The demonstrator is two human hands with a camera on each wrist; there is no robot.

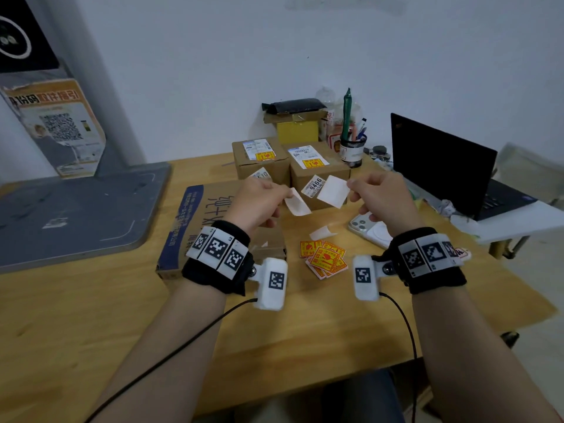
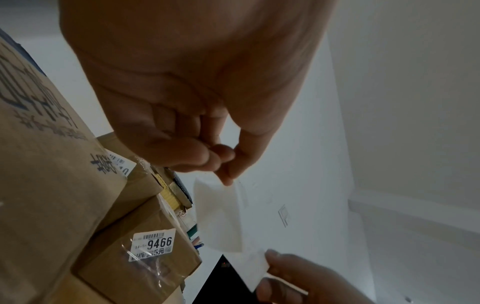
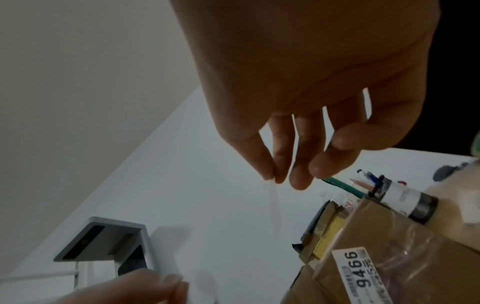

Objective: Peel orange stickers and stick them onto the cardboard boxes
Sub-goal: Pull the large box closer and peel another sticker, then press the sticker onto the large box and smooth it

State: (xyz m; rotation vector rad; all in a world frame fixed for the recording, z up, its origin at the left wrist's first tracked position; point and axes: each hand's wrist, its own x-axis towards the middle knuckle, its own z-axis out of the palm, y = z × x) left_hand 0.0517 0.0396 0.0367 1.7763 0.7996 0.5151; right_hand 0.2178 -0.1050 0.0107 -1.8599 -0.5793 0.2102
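My left hand (image 1: 282,195) pinches a curled white piece (image 1: 297,203) between thumb and fingers. Beside it my right hand (image 1: 351,184) pinches a flat white square (image 1: 334,191). The two pieces are apart, raised above the table, and show only white faces, so I cannot tell which is sticker and which is backing. The left wrist view shows my left hand (image 2: 228,174) gripping the curled piece (image 2: 221,214). My right hand (image 3: 272,179) pinches its piece edge-on. A pile of orange stickers (image 1: 325,258) lies on the table. Two small cardboard boxes (image 1: 261,166) (image 1: 319,174) each carry an orange sticker on top.
A large flat cardboard box (image 1: 195,221) lies under my left wrist. A loose white scrap (image 1: 322,232), a phone (image 1: 370,228), a pen cup (image 1: 352,149) and an open laptop (image 1: 442,166) sit to the right. A grey platform (image 1: 76,209) stands at the left.
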